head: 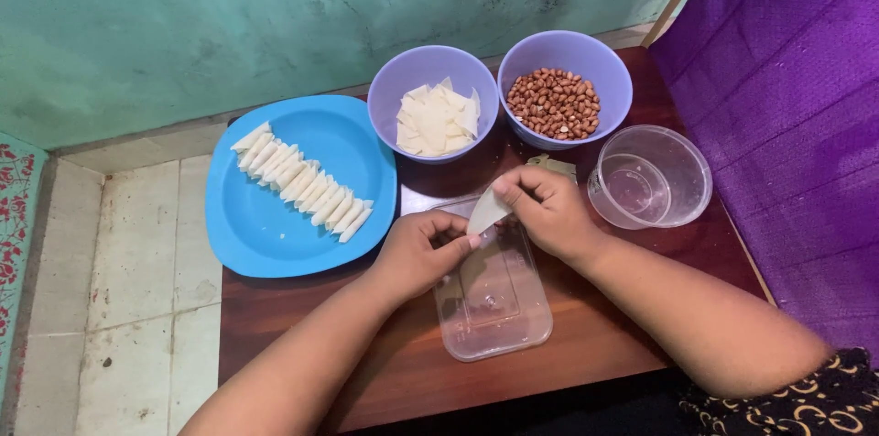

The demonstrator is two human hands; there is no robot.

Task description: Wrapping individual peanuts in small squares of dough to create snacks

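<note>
So the low wooden desk [586,354] is carrying everything here, sitting against a teal wall with a purple cloth on the right. Biggest thing on it is the blue plate [265,225] with a neat diagonal row of rolled wrappers [302,183] lined up on it. Behind that are two purple bowls: one with flat cut wrapper pieces [436,119], the other full of peanuts [555,103]. There's an empty clear round tub [652,176] at the right and a clear rectangular lid [493,294] lying flat in the middle as a work surface.

Right over that lid both hands are pinched shut on one small wrapper piece [487,212]: left hand [417,253] gripping its lower edge, right hand [548,209] holding the top. Looks like the rolling or folding step, mid-piece. I can't tell if a peanut is inside. My guess: next it needs a tight, even roll, then a spot at the end of the row on the plate.
</note>
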